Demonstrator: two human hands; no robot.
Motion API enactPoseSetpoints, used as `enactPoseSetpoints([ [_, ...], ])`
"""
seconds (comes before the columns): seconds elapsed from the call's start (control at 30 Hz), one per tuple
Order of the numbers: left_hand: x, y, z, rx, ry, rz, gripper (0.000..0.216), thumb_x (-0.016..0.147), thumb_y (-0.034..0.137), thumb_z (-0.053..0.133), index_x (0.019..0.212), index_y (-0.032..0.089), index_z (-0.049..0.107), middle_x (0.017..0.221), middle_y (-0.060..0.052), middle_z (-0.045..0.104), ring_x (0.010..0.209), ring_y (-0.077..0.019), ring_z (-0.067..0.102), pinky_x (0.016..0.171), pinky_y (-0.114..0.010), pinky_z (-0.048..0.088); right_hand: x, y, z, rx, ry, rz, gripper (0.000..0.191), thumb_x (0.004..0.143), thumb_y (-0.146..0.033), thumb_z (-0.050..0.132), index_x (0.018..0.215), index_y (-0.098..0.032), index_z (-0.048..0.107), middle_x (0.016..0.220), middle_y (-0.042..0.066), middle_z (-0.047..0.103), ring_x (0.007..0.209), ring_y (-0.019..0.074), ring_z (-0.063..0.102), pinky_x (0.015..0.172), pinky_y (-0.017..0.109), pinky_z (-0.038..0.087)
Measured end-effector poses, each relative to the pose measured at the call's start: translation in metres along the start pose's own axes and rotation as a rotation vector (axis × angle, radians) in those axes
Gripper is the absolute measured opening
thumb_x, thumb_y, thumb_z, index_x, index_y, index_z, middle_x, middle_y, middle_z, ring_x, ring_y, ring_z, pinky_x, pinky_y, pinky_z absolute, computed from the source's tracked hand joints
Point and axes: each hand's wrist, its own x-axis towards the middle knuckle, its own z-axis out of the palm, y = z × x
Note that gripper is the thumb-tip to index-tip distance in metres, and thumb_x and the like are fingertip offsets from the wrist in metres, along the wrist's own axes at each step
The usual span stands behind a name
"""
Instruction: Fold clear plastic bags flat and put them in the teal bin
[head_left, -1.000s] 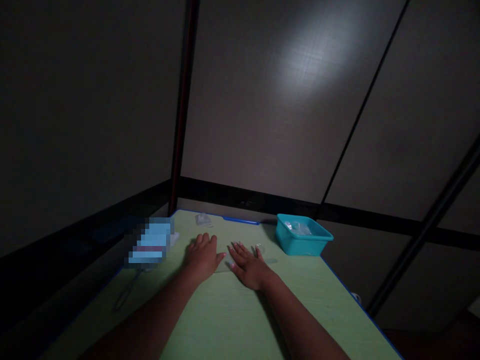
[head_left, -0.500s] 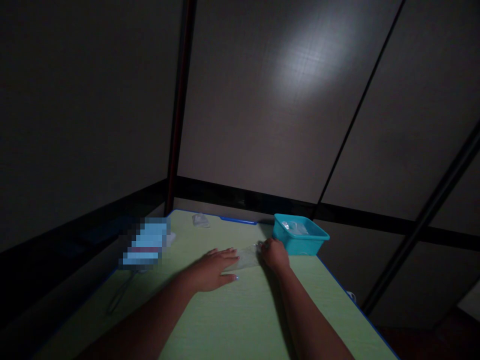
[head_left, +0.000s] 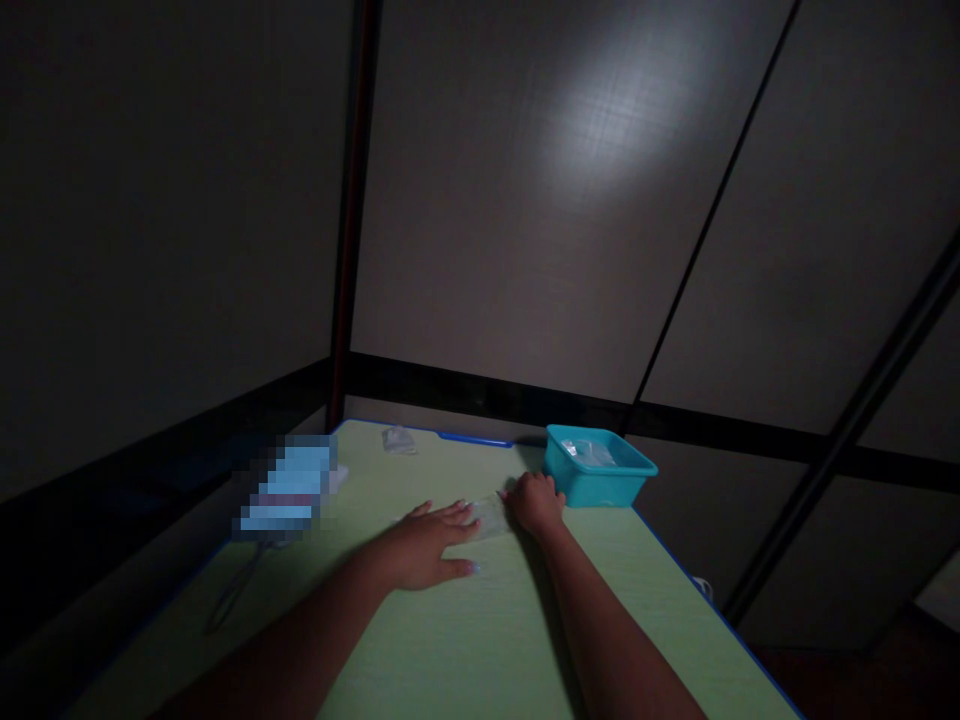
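A clear plastic bag (head_left: 489, 517) lies flat on the green table (head_left: 480, 640), hard to see in the dim light. My left hand (head_left: 427, 540) rests flat on the bag's left end, fingers stretched out. My right hand (head_left: 534, 502) has its fingers curled closed at the bag's right end, pinching its edge. It sits just left of a teal tub (head_left: 600, 480).
The teal tub holds some clear plastic items. A small clear packet (head_left: 397, 440) lies at the table's far edge. A blurred light-blue object (head_left: 289, 490) sits at the left, with a dark cord (head_left: 232, 600) beside it. Dark walls surround the table.
Both hands were flat and side by side. My right hand then moved right toward the tub and closed on the bag's end, while my left hand stayed pressing the bag.
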Motion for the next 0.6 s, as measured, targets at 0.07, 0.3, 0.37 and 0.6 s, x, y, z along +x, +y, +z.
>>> enactPoseSetpoints([
  [0.07,-0.001,0.002,0.000,-0.004,0.010,0.000,0.058,0.079,0.059,0.039,0.132,0.038,0.025,0.143,-0.001,0.019,0.131,-0.0225,0.016,0.102,-0.051,0.010,0.000,0.000,-0.001,0.000,-0.023,-0.013,0.031,0.073,-0.045,0.054,0.087,-0.018,0.060,0.103,0.012,0.058,0.101,0.0276,0.047,0.075,0.036,0.035],
  [0.3,-0.003,0.004,-0.006,-0.044,0.098,0.011,0.060,0.079,0.058,0.041,0.132,0.036,0.026,0.142,-0.003,0.022,0.130,-0.0222,0.019,0.102,-0.050,0.013,-0.001,0.003,-0.008,0.199,-0.025,-0.038,0.015,0.079,-0.031,0.049,0.088,-0.019,0.054,0.080,0.004,0.065,0.078,0.0176,0.059,0.064,0.025,0.033],
  [0.37,-0.003,0.003,-0.008,-0.046,0.129,-0.001,0.054,0.079,0.057,0.042,0.128,0.036,0.034,0.139,-0.002,0.030,0.128,-0.0219,0.024,0.102,-0.048,0.014,0.001,0.006,-0.008,0.255,-0.002,-0.025,0.013,0.078,-0.026,0.050,0.088,-0.020,0.054,0.079,0.003,0.065,0.075,0.0155,0.059,0.061,0.023,0.033],
  [0.6,-0.004,-0.001,-0.007,-0.007,0.147,0.064,0.052,0.078,0.057,0.043,0.124,0.033,0.043,0.135,-0.001,0.038,0.127,-0.0220,0.027,0.102,-0.042,0.020,0.011,0.020,0.002,0.292,-0.038,-0.021,0.023,0.078,-0.025,0.050,0.099,-0.018,0.058,0.087,0.007,0.065,0.081,0.0164,0.060,0.065,0.022,0.038],
])
